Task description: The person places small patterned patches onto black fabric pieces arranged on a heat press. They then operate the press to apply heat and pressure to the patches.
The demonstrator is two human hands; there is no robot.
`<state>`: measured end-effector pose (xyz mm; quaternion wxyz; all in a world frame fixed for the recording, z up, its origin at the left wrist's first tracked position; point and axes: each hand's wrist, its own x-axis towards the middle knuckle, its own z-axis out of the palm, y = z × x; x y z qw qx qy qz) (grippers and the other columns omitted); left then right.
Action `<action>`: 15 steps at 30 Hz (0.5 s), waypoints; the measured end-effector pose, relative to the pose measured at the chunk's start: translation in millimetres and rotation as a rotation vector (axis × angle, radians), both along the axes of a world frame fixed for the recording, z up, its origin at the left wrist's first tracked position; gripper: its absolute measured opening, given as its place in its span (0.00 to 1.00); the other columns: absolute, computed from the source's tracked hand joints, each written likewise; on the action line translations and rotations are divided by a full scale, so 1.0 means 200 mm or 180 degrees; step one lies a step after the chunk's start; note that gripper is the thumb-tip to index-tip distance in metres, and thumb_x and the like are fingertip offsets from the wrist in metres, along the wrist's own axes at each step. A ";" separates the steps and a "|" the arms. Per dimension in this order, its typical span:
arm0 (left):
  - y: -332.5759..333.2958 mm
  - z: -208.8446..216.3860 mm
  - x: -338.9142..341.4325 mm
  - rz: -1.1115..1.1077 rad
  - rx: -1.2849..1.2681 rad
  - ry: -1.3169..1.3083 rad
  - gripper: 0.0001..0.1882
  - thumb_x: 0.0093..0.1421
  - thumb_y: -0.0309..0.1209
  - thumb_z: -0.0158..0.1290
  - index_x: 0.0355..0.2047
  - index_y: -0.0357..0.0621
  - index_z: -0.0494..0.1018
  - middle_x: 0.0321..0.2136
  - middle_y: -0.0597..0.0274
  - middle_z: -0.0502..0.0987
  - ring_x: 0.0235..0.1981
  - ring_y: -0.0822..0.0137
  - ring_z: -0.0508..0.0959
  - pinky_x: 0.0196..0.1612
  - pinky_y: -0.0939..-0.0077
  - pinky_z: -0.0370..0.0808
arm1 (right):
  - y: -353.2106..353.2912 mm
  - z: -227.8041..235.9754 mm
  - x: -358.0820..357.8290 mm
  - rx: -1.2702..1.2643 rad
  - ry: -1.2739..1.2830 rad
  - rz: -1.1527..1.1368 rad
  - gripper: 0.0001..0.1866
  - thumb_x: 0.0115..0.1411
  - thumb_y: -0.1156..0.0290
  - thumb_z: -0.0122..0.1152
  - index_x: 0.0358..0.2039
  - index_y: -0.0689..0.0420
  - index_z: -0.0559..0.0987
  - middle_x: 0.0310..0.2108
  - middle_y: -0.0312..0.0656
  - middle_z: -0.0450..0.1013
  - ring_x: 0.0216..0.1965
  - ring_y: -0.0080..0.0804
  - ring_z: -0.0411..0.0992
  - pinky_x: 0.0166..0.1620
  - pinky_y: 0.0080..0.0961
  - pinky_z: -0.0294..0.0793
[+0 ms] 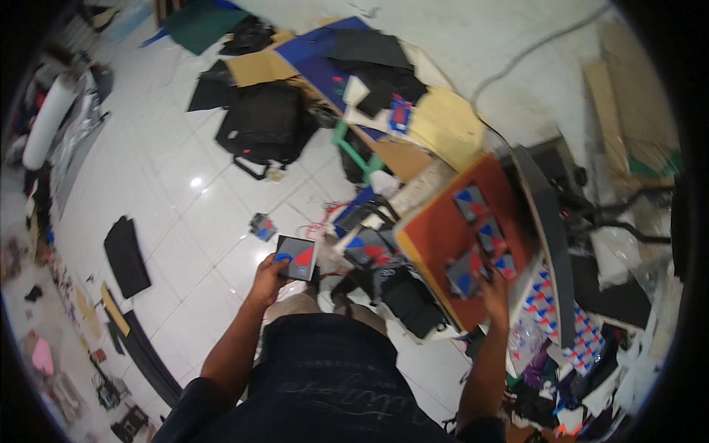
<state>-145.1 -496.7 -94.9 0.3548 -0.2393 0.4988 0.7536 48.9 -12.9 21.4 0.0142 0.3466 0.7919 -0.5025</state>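
Note:
My left hand (270, 280) is closed on a flat rectangular grey piece (296, 258) with a red and blue pattern and a pale edge, held above the tiled floor. To the right stands a small table with an orange-brown top (428, 236). Several similar grey, blue and red pieces lie on it, among them one near the far edge (470, 203) and one by my fingers (464, 275). My right hand (495, 289) reaches over the tabletop with its fingers apart, touching or just above the pieces; its fingertips are blurred.
A black bag (260, 124) lies on the floor ahead, beside heaped sheets and a cream-coloured piece (447, 125). A small patterned stack (262, 227) sits on the tiles. Black fabric (127, 256) is at left. A dark upright panel (545, 244) borders the table; scraps pile at lower right.

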 end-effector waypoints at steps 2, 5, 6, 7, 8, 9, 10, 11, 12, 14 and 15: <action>-0.19 -0.10 -0.05 0.0245 -0.0210 -0.0039 0.11 0.59 0.30 0.50 0.43 0.46 0.69 0.36 0.63 0.76 0.37 0.67 0.77 0.39 0.63 0.76 | -0.18 0.09 -0.07 -0.0283 0.0271 -0.0184 0.27 0.60 0.67 0.59 0.59 0.58 0.67 0.42 0.34 0.72 0.34 0.18 0.68 0.35 0.16 0.68; -0.47 -0.21 -0.12 0.0705 -0.0474 -0.0101 0.13 0.59 0.32 0.50 0.45 0.45 0.68 0.38 0.62 0.75 0.39 0.66 0.75 0.42 0.64 0.74 | -0.42 0.21 -0.16 -0.0644 0.0188 -0.0498 0.22 0.62 0.66 0.57 0.55 0.59 0.71 0.37 0.32 0.72 0.33 0.16 0.67 0.36 0.16 0.67; -0.53 -0.25 -0.15 0.0828 -0.0532 -0.0107 0.15 0.59 0.33 0.50 0.46 0.45 0.67 0.39 0.61 0.74 0.41 0.66 0.75 0.44 0.64 0.73 | -0.45 0.21 -0.18 -0.0596 0.0092 -0.0487 0.21 0.62 0.65 0.57 0.53 0.60 0.72 0.35 0.31 0.72 0.33 0.16 0.67 0.36 0.16 0.67; -0.61 -0.28 -0.18 0.0941 -0.0536 -0.0058 0.14 0.59 0.33 0.50 0.46 0.45 0.67 0.39 0.61 0.74 0.41 0.66 0.74 0.44 0.64 0.73 | -0.51 0.21 -0.21 -0.0714 0.0095 -0.0456 0.19 0.62 0.65 0.57 0.51 0.60 0.73 0.34 0.31 0.72 0.32 0.16 0.67 0.36 0.16 0.67; -0.66 -0.32 -0.19 0.1043 -0.0524 -0.0029 0.14 0.59 0.33 0.49 0.45 0.45 0.67 0.39 0.61 0.74 0.42 0.66 0.74 0.44 0.64 0.73 | -0.56 0.22 -0.22 -0.0812 0.0079 -0.0436 0.17 0.63 0.65 0.56 0.49 0.60 0.74 0.33 0.31 0.72 0.32 0.16 0.67 0.36 0.16 0.67; -0.74 -0.36 -0.21 0.1140 -0.0538 0.0009 0.14 0.60 0.33 0.49 0.45 0.46 0.67 0.40 0.62 0.74 0.42 0.66 0.74 0.45 0.64 0.73 | -0.65 0.24 -0.27 -0.0935 0.0062 -0.0423 0.15 0.63 0.64 0.56 0.46 0.60 0.75 0.33 0.31 0.72 0.32 0.16 0.68 0.36 0.16 0.67; -0.81 -0.42 -0.23 0.1362 -0.0437 0.0026 0.14 0.59 0.33 0.52 0.45 0.46 0.68 0.39 0.61 0.74 0.41 0.64 0.75 0.39 0.66 0.77 | -0.75 0.26 -0.33 -0.0867 0.0214 -0.0527 0.12 0.62 0.65 0.58 0.40 0.61 0.75 0.31 0.31 0.72 0.30 0.17 0.67 0.35 0.18 0.66; -0.88 -0.50 -0.25 0.1424 -0.0594 -0.0138 0.18 0.58 0.34 0.53 0.48 0.45 0.67 0.41 0.60 0.73 0.41 0.62 0.75 0.39 0.65 0.77 | -0.78 0.24 -0.36 -0.0895 0.0115 -0.0407 0.12 0.62 0.65 0.58 0.40 0.61 0.75 0.31 0.32 0.72 0.30 0.17 0.67 0.35 0.18 0.67; -0.95 -0.55 -0.26 0.1483 -0.0751 -0.0332 0.23 0.57 0.35 0.55 0.51 0.43 0.65 0.43 0.58 0.72 0.42 0.60 0.75 0.40 0.65 0.77 | -0.78 0.22 -0.35 -0.0918 -0.0009 -0.0289 0.12 0.62 0.65 0.58 0.40 0.61 0.75 0.31 0.32 0.72 0.30 0.17 0.67 0.35 0.18 0.67; -1.08 -0.65 -0.26 0.1335 -0.1360 -0.0667 0.28 0.57 0.39 0.55 0.55 0.39 0.62 0.48 0.53 0.69 0.47 0.52 0.72 0.47 0.58 0.75 | -0.84 0.21 -0.39 -0.0879 -0.0195 -0.0131 0.13 0.62 0.65 0.58 0.40 0.62 0.75 0.31 0.33 0.73 0.31 0.17 0.68 0.36 0.18 0.67; -1.10 -0.66 -0.27 0.1184 -0.1968 -0.0892 0.30 0.56 0.38 0.57 0.56 0.41 0.62 0.48 0.52 0.68 0.47 0.52 0.72 0.46 0.58 0.75 | -0.91 0.22 -0.43 -0.0827 -0.0243 -0.0095 0.13 0.62 0.65 0.58 0.41 0.62 0.75 0.31 0.33 0.73 0.31 0.17 0.68 0.36 0.18 0.67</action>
